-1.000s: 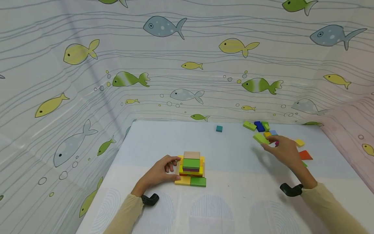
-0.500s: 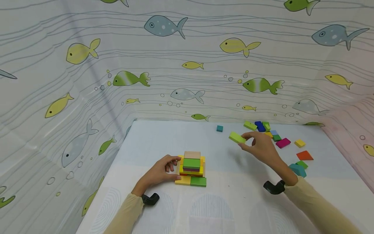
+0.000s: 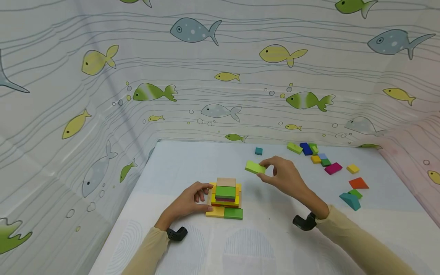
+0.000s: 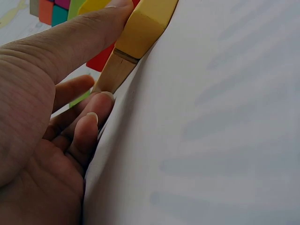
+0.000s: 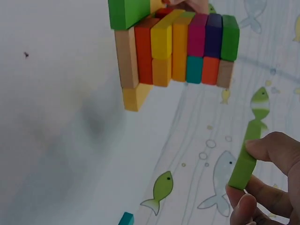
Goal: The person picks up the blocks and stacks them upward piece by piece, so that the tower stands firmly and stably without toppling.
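Observation:
A layered stack of coloured toy blocks (image 3: pixel 225 192) stands on the table, with a yellow block (image 3: pixel 215 212) and a green block (image 3: pixel 233 214) along its front base. My left hand (image 3: pixel 185 200) grips the stack's left side, thumb by the front yellow block and index finger farther back. In the left wrist view the thumb lies against the stack and the other fingers curl low beside it. Above the table, right of the stack, my right hand (image 3: pixel 283 176) pinches a light green block (image 3: pixel 253 167) between thumb and fingers. Its free end points left.
Loose blocks lie at the right, among them a magenta block (image 3: pixel 333 168), an orange-red block (image 3: pixel 358 183) and a teal half-round block (image 3: pixel 350 200). One small teal block (image 3: pixel 259 151) sits alone at the back. Fish-printed cloth walls (image 3: pixel 220 91) enclose the table.
My right hand has carried the light green block leftward from the loose blocks towards the stack, uncovering the magenta and teal half-round blocks. The left hand and the stack have stayed put.

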`<state>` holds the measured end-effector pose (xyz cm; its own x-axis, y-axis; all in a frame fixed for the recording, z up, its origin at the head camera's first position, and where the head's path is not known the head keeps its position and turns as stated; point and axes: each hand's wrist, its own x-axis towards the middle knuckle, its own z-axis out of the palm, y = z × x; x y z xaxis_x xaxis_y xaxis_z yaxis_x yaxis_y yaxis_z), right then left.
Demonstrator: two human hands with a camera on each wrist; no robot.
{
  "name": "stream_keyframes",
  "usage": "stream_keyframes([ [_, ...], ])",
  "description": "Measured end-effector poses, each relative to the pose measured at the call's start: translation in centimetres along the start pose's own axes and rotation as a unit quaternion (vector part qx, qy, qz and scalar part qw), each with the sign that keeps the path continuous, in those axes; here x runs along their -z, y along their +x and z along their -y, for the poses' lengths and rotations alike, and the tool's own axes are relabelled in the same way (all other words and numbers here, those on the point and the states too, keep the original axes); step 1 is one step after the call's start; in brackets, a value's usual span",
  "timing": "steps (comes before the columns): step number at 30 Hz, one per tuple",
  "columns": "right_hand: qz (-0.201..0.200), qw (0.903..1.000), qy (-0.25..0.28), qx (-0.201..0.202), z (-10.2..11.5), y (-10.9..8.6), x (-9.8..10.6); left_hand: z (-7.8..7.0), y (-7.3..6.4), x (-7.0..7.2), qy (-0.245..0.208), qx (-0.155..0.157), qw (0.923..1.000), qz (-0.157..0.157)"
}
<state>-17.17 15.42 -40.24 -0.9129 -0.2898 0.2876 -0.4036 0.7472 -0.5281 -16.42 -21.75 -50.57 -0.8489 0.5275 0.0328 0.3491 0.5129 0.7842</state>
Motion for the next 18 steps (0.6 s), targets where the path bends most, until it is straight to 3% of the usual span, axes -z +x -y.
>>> stream_keyframes([
  [18,0.042,0.9960,0.015,0.078,5.0,0.9,-3.4,-0.1,0.0,0.1,0.002,-0.004,1.0000,-0.003],
])
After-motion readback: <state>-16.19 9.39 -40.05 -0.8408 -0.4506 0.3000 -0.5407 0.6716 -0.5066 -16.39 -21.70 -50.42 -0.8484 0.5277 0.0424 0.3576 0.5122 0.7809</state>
